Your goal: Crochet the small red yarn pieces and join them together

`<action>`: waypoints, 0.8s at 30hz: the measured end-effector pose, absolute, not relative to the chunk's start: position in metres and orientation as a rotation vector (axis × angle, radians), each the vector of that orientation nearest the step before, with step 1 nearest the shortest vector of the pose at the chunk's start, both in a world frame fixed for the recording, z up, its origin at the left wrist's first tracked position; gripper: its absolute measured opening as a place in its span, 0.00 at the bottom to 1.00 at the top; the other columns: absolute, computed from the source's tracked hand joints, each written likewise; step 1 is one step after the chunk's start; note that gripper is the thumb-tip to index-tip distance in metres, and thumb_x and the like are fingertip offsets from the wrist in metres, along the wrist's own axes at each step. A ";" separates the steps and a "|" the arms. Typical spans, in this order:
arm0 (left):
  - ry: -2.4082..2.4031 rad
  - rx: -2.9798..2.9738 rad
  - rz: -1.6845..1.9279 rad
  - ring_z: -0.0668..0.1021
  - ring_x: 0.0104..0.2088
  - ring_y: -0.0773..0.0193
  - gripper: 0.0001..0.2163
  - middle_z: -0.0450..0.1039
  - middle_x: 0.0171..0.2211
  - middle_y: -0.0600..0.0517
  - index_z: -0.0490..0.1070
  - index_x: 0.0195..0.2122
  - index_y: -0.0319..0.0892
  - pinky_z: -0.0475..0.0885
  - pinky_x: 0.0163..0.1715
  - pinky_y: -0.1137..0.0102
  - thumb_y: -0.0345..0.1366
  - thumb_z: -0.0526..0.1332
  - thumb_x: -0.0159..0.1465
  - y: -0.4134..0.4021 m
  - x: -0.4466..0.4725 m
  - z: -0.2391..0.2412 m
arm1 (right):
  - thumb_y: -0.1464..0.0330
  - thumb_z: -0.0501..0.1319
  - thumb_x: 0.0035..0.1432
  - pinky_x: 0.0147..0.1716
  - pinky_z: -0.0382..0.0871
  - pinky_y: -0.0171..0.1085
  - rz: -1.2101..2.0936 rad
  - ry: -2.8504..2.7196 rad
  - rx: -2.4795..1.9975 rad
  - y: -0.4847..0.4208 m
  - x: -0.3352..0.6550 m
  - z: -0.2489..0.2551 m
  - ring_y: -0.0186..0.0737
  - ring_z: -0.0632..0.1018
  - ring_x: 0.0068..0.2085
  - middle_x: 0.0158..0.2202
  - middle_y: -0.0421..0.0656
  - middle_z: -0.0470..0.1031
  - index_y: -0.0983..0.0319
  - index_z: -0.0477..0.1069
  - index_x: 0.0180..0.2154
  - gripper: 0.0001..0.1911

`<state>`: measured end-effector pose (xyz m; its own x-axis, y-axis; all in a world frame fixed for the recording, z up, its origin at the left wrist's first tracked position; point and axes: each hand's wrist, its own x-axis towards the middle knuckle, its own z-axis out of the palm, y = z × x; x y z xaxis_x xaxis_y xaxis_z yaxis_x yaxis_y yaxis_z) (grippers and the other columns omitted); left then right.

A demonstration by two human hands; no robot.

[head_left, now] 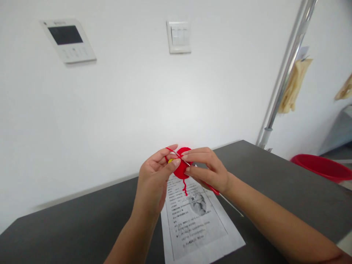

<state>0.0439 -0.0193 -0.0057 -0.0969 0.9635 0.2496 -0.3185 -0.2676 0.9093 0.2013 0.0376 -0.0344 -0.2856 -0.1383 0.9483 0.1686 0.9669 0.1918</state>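
Observation:
Both my hands are raised above a dark table (280, 183), close together. My left hand (154, 176) pinches a small round red crochet piece (181, 169) with a bit of yellow at its left edge, and a red yarn strand runs over its forefinger. My right hand (209, 168) is closed on a thin crochet hook (213, 189) with a red handle, its metal tip laid across the red piece. A short red yarn tail (185, 189) hangs below the piece.
A printed paper sheet (195, 223) lies on the table under my hands. On the white wall are a control panel (67, 39) and a light switch (178, 36). A metal pole (286, 73), hanging beige gloves (294, 86) and a red basin (321, 167) stand at the right.

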 end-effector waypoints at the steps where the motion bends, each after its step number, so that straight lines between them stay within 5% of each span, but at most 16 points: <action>1: 0.895 1.160 1.621 0.78 0.29 0.69 0.18 0.77 0.27 0.55 0.79 0.42 0.39 0.74 0.33 0.75 0.33 0.73 0.50 -0.018 0.044 -0.008 | 0.71 0.59 0.67 0.42 0.78 0.36 -0.298 -1.819 -0.058 0.039 0.198 -0.038 0.37 0.80 0.42 0.42 0.45 0.78 0.59 0.70 0.46 0.06; 8: 1.403 1.958 1.608 0.80 0.40 0.58 0.12 0.79 0.38 0.48 0.77 0.47 0.40 0.74 0.47 0.63 0.34 0.62 0.63 -0.010 0.027 -0.015 | 0.75 0.61 0.64 0.44 0.77 0.42 -0.176 -1.820 -0.177 0.032 0.190 -0.044 0.42 0.79 0.45 0.43 0.49 0.78 0.63 0.70 0.45 0.07; 17: 1.465 2.371 1.514 0.80 0.41 0.59 0.13 0.80 0.40 0.46 0.74 0.49 0.39 0.75 0.45 0.64 0.29 0.57 0.64 0.002 0.014 -0.014 | 0.74 0.61 0.64 0.37 0.74 0.36 0.161 -1.986 -0.404 0.013 0.211 -0.019 0.38 0.81 0.35 0.35 0.47 0.81 0.65 0.75 0.40 0.04; 24: 1.345 2.069 1.512 0.80 0.38 0.59 0.13 0.79 0.36 0.47 0.76 0.47 0.38 0.75 0.43 0.63 0.33 0.61 0.62 0.002 0.014 -0.012 | 0.68 0.67 0.60 0.31 0.76 0.34 0.913 -1.706 -0.472 0.020 0.216 -0.014 0.37 0.82 0.31 0.30 0.44 0.82 0.65 0.76 0.33 0.06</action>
